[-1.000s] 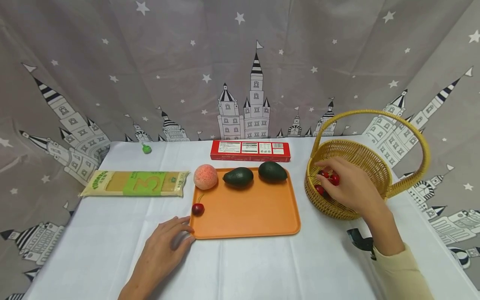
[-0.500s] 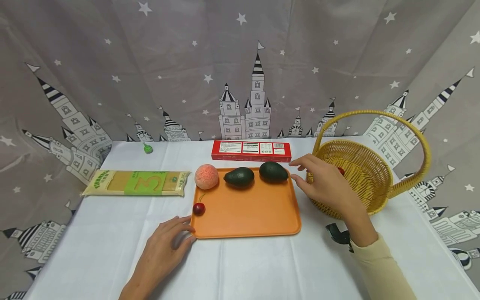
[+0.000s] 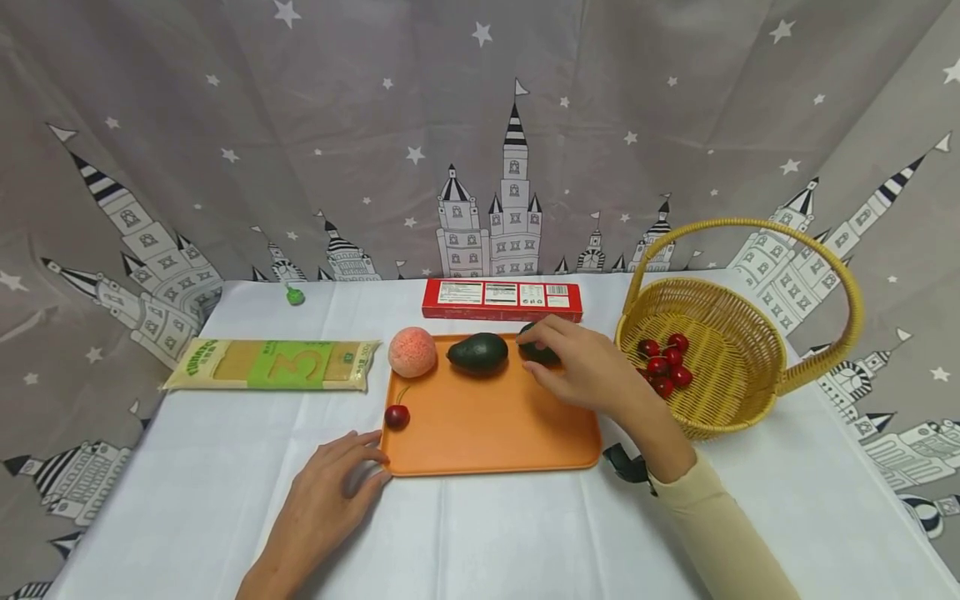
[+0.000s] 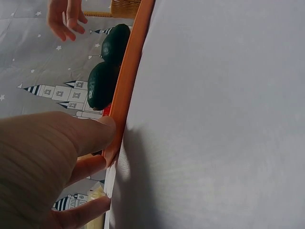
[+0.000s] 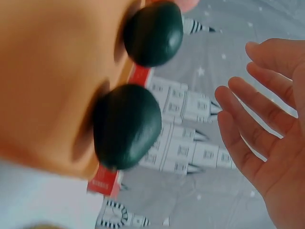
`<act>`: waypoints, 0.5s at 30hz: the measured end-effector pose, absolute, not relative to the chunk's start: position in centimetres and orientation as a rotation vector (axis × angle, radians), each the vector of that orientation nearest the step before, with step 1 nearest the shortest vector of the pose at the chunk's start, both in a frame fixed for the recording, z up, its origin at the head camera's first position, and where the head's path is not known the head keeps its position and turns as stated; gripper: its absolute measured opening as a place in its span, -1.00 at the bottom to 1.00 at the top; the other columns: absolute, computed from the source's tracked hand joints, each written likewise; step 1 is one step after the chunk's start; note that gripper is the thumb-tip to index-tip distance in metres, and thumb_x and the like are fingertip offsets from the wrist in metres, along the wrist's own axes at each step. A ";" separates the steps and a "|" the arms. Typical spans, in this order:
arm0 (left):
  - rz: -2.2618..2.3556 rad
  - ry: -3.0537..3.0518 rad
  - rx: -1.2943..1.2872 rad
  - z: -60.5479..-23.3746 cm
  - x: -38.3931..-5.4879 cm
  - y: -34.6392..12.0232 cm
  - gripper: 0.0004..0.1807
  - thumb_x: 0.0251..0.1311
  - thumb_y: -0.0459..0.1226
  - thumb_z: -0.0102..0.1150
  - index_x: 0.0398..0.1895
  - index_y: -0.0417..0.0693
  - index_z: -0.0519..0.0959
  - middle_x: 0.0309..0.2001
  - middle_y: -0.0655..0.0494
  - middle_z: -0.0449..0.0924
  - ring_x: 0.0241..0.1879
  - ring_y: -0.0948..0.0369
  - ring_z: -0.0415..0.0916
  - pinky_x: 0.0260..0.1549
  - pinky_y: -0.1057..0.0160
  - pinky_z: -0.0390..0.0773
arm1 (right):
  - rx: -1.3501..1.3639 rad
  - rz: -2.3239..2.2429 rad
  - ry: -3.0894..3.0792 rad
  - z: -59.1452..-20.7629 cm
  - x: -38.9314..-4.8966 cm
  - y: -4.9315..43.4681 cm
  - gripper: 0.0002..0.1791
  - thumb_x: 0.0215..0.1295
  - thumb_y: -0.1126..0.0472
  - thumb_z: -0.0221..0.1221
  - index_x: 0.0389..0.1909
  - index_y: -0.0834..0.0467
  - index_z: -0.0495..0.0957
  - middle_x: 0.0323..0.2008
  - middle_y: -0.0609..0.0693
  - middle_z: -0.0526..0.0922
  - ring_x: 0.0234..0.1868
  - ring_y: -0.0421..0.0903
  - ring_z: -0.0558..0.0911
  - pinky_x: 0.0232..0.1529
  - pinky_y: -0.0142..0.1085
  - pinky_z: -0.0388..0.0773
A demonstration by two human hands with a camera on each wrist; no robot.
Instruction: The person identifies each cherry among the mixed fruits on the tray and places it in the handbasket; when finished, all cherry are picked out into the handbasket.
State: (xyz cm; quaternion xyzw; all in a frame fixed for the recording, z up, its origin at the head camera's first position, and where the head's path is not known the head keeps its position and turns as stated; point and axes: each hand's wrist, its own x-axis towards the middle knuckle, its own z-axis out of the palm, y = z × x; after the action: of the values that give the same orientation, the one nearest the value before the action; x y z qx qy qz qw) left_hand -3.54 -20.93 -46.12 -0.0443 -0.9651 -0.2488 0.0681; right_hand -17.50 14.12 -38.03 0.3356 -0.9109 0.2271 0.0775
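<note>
My left hand (image 3: 326, 496) touches the near left corner of the orange tray (image 3: 487, 433), thumb and fingers at its rim. My right hand (image 3: 592, 367) hovers over the tray's right side, overlapping the right avocado (image 3: 529, 351) in the head view. In the right wrist view its fingers are spread, apart from that avocado (image 5: 127, 126), with nothing in them. A second avocado (image 3: 477, 353) lies to the left, then a pink peach (image 3: 412, 352) at the far left corner. One cherry (image 3: 397, 416) with a stem lies near the tray's left edge.
A wicker basket (image 3: 738, 358) with a tall handle stands right of the tray and holds several cherries (image 3: 657, 367). Behind the tray lies a red box (image 3: 502, 312). A pasta pack (image 3: 281, 365) and a small green item (image 3: 295, 296) lie left.
My right hand has left the basket and moved leftward over the tray to the right avocado, baring the cherries in the basket. The left hand has stayed at the tray's corner.
</note>
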 end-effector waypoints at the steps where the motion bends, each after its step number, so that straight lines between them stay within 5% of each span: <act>1: -0.752 -2.906 -0.134 -46.1 -3.5 -20.9 -0.77 0.17 -0.27 0.63 -0.14 0.09 0.79 0.24 -0.01 0.73 0.34 -0.14 0.57 0.35 -0.33 0.51 | 1.023 0.668 -2.727 -38.1 -17.5 13.7 -0.63 0.38 0.10 0.46 0.14 0.05 0.69 0.04 -0.01 0.72 -0.04 -0.06 0.73 0.00 -0.11 0.79; 15: -0.740 -2.898 -0.147 -46.2 -3.6 -21.0 -0.78 0.17 -0.27 0.63 -0.16 0.10 0.78 0.23 0.00 0.73 0.33 -0.14 0.57 0.33 -0.33 0.53 | 1.260 0.607 -2.683 -39.3 -17.5 9.0 -0.67 0.43 0.08 0.40 0.15 0.03 0.70 0.09 -0.08 0.72 0.08 -0.14 0.70 0.13 -0.22 0.71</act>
State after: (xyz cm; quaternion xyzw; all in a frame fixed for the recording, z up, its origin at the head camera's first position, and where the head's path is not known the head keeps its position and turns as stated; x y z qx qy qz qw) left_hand -3.61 -21.02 -46.21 -0.0489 -0.9652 -0.2464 0.0733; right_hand -17.46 9.04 -39.33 0.4158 -0.8853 0.2001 0.0580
